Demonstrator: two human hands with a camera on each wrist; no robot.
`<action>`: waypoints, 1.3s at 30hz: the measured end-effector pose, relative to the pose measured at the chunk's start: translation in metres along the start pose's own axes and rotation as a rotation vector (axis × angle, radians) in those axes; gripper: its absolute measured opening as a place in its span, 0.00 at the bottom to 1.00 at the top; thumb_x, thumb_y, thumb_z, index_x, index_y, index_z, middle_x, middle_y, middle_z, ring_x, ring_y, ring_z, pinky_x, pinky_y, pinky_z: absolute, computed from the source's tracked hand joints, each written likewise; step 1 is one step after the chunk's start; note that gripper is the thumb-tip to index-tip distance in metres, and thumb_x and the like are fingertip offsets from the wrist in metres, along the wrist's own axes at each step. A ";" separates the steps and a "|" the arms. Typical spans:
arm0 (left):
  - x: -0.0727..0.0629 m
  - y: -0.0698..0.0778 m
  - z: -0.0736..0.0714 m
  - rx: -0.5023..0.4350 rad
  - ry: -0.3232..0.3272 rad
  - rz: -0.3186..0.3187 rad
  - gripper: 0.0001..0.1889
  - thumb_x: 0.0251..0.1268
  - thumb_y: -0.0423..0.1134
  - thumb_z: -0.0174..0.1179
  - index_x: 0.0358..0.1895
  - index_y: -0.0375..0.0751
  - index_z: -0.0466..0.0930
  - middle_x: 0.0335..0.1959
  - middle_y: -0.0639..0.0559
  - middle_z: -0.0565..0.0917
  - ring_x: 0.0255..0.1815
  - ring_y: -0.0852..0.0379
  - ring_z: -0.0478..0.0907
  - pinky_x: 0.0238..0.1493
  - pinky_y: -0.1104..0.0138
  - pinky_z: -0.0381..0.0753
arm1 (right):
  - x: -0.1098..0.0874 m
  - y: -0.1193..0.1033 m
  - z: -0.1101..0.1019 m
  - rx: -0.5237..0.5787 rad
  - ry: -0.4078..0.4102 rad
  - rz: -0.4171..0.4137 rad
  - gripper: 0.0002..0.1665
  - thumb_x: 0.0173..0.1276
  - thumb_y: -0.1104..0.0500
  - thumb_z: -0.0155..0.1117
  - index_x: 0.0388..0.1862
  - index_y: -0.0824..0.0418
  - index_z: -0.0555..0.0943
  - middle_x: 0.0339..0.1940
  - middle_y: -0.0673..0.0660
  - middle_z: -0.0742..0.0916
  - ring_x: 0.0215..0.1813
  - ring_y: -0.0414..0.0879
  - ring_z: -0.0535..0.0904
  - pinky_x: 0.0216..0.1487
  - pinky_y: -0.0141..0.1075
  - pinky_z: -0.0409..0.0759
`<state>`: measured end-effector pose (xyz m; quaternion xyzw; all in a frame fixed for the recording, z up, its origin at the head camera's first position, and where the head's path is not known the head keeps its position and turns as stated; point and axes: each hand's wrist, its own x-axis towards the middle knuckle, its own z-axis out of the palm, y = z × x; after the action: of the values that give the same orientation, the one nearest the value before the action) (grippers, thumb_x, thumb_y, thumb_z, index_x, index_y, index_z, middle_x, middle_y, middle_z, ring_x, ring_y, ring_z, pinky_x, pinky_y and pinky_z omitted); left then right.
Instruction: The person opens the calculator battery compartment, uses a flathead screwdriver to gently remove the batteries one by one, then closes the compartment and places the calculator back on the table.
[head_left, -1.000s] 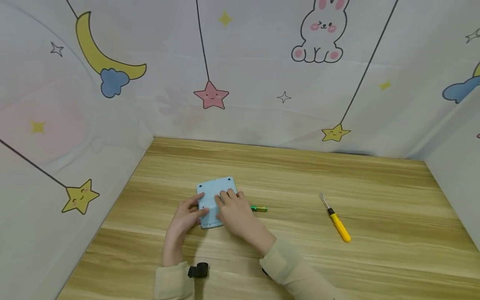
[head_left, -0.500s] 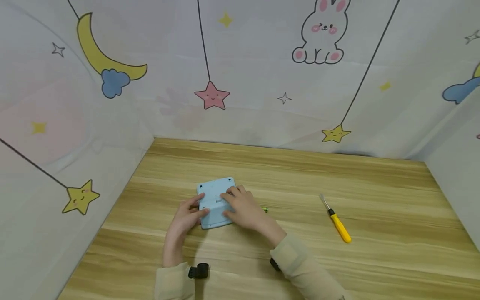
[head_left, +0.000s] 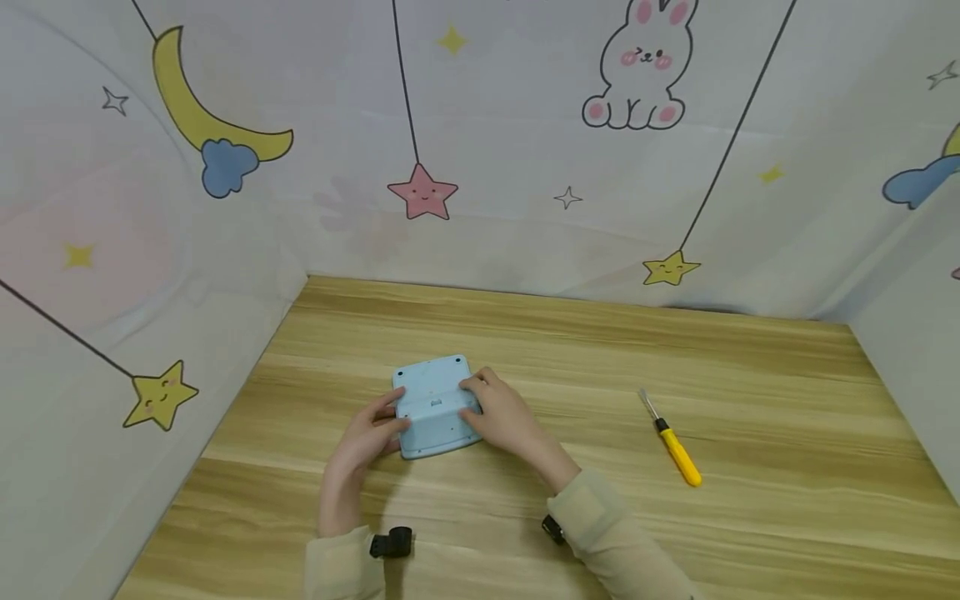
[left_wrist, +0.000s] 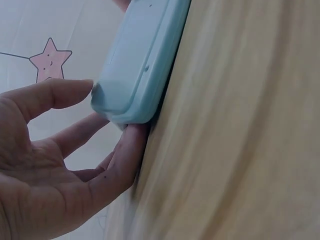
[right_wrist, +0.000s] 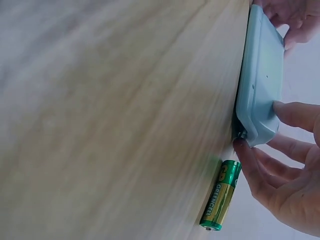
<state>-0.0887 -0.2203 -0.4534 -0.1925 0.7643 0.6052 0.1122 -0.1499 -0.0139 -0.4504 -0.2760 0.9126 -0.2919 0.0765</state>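
Observation:
A light-blue calculator (head_left: 429, 382) lies on the table with its back up, small dark screw holes near its corners. My left hand (head_left: 369, 432) holds its left edge, thumb on the back and a finger tucked beneath the rim in the left wrist view. At the opposite edge my right hand (head_left: 510, 421) grips it, thumb on top and a fingertip low at the corner. Close to that fingertip, a green and gold AA battery (right_wrist: 220, 196) lies on the table in the right wrist view; in the head view it is hidden behind the right hand.
A screwdriver (head_left: 677, 450) with a yellow handle lies to the right on the wood-grain table (head_left: 570, 342). White cloth walls (head_left: 510, 100) printed with stars and a rabbit enclose the table at the back and both sides.
My right hand has slid from the middle of the calculator's back to its right edge, uncovering the centre. The battery went from visible to hidden behind that hand. The left hand stays at its edge.

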 end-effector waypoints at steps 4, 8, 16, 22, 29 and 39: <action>0.000 -0.001 -0.004 -0.048 -0.012 -0.035 0.29 0.67 0.31 0.51 0.72 0.42 0.62 0.64 0.35 0.65 0.60 0.46 0.68 0.49 0.65 0.81 | 0.001 0.001 0.001 0.018 -0.013 0.021 0.26 0.67 0.55 0.64 0.61 0.63 0.75 0.54 0.61 0.79 0.48 0.49 0.80 0.48 0.41 0.81; 0.001 -0.001 -0.006 -0.089 -0.020 -0.060 0.27 0.69 0.29 0.45 0.72 0.42 0.62 0.67 0.36 0.65 0.63 0.47 0.68 0.49 0.67 0.80 | 0.001 0.001 0.000 0.059 -0.022 0.040 0.27 0.67 0.55 0.64 0.62 0.63 0.75 0.53 0.63 0.79 0.46 0.50 0.79 0.46 0.41 0.81; 0.001 0.002 -0.003 -0.079 -0.016 -0.034 0.27 0.69 0.24 0.42 0.71 0.39 0.63 0.65 0.33 0.67 0.56 0.49 0.73 0.48 0.66 0.80 | 0.003 0.001 -0.004 0.108 -0.048 0.074 0.27 0.66 0.56 0.64 0.62 0.63 0.75 0.51 0.66 0.82 0.43 0.50 0.77 0.43 0.41 0.79; 0.002 0.002 -0.004 -0.074 -0.012 -0.025 0.28 0.68 0.22 0.40 0.71 0.39 0.63 0.65 0.32 0.68 0.56 0.50 0.74 0.46 0.68 0.79 | 0.006 0.003 -0.005 0.149 -0.058 0.063 0.25 0.66 0.57 0.64 0.61 0.62 0.76 0.38 0.59 0.82 0.34 0.45 0.72 0.33 0.33 0.71; 0.002 0.000 -0.007 -0.080 -0.014 -0.002 0.28 0.68 0.21 0.41 0.70 0.40 0.65 0.64 0.32 0.69 0.51 0.55 0.74 0.44 0.70 0.78 | 0.007 0.006 -0.005 0.262 -0.051 0.089 0.25 0.65 0.56 0.64 0.61 0.60 0.78 0.28 0.55 0.82 0.27 0.41 0.70 0.26 0.28 0.67; 0.001 -0.005 -0.010 0.023 0.058 0.049 0.31 0.58 0.17 0.50 0.66 0.41 0.71 0.60 0.34 0.74 0.52 0.51 0.76 0.46 0.70 0.75 | 0.006 0.012 -0.004 0.487 -0.055 0.151 0.23 0.70 0.64 0.45 0.60 0.56 0.79 0.26 0.54 0.78 0.20 0.39 0.63 0.21 0.28 0.63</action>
<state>-0.0871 -0.2315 -0.4555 -0.1898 0.7785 0.5932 0.0775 -0.1616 -0.0070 -0.4535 -0.1884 0.8308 -0.4891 0.1871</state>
